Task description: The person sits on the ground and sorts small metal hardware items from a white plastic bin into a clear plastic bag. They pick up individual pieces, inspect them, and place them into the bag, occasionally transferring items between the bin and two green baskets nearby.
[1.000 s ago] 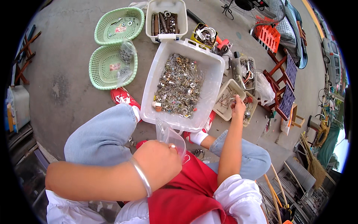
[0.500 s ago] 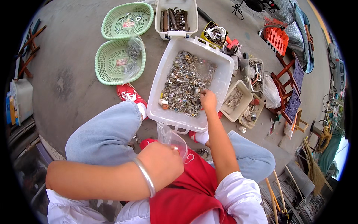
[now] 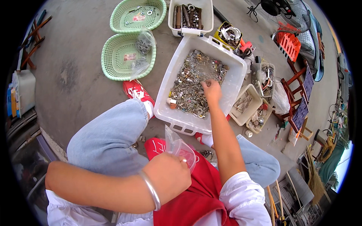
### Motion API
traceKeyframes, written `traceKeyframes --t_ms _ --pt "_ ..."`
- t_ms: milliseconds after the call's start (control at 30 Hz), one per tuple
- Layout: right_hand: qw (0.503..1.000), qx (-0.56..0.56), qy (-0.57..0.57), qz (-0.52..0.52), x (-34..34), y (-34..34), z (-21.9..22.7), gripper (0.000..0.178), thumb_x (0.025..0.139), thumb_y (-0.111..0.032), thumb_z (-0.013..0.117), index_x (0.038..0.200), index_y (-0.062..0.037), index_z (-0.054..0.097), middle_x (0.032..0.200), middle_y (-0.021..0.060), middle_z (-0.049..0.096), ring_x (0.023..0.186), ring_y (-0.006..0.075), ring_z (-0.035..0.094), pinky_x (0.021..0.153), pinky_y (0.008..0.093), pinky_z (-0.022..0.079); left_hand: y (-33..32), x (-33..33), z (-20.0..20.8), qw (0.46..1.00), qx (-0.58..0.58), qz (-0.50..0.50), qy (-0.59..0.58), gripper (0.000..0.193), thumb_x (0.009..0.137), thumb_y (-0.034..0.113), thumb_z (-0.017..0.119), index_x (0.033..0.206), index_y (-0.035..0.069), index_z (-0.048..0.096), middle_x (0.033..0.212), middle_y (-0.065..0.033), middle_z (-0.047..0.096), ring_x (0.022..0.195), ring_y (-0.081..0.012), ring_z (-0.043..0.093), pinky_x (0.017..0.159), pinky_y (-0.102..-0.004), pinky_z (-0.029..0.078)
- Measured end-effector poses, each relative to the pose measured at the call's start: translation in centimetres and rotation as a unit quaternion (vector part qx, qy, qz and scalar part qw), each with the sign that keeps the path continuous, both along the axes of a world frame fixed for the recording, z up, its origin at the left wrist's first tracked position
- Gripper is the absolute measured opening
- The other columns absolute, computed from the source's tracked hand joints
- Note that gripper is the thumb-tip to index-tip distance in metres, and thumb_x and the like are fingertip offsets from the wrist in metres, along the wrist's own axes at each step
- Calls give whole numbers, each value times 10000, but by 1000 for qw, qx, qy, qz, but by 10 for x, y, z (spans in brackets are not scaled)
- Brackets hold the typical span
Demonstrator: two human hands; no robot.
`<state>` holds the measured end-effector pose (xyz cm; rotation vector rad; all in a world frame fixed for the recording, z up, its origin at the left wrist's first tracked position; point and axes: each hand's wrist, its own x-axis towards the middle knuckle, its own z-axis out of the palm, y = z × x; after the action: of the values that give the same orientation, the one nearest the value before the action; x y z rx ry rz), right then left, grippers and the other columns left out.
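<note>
A large white plastic bin (image 3: 163,101) in front of me holds a spread of mixed small metal hardware (image 3: 188,86), such as screws, nuts and washers. My right hand (image 3: 212,91) reaches down into it over the pile. Its fingers are bent together at the hardware, and what they pinch, if anything, is too small to make out. Close to my lap, my left hand (image 3: 167,171) is closed round a clear plastic bag (image 3: 174,143). The bag's top sticks up above the fist. A silver bangle (image 3: 151,190) circles my left wrist.
Two green baskets (image 3: 106,62) stand at the far left, the nearer with a bagged lot of hardware. Behind the bin is a white box (image 3: 209,26) of rusty bolts. To the right are a yellow bucket (image 3: 222,40), a beige tray (image 3: 236,116) and a red wooden chair (image 3: 292,77).
My right hand has moved farther into the bin, across the hardware. My left hand still grips the bag, whose top now stands more upright. The whole view has shifted slightly.
</note>
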<state>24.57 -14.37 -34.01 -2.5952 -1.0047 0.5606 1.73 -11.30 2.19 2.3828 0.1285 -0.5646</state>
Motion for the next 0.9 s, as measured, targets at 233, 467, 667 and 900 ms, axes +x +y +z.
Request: traceKeyframes --t_ms 233,467,667,900 --pt "993 -48 105 -38 20 -11 -21 279 772 -325 681 844 -57 709 777 127 684 736 298 656 678 386 500 2 1 2 1000 8 -2 0 115 706 130 577 728 23 613 710 -111 613 671 -235 635 584 -327 498" --pt "994 -96 44 29 12 3 -11 245 784 -324 670 835 -85 693 843 113 685 793 318 649 699 414 503 -6 0 1 1000 21 9 6 122 700 136 582 720 20 614 704 -110 611 660 -230 628 568 -324 489" --pt "956 64 264 -112 34 -25 -3 204 820 -246 661 833 -43 663 715 63 635 587 157 579 551 298 447 0 2 0 1000 14 -8 -4 104 696 133 585 704 32 607 683 -100 602 651 -227 626 577 -315 488" --pt "782 400 281 -386 53 -73 53 180 882 -197 632 833 -34 575 621 -13 517 486 34 402 429 191 303 1 -3 3 1000 -13 -3 -11 104 697 132 583 709 30 600 693 -105 602 653 -234 627 594 -318 493"
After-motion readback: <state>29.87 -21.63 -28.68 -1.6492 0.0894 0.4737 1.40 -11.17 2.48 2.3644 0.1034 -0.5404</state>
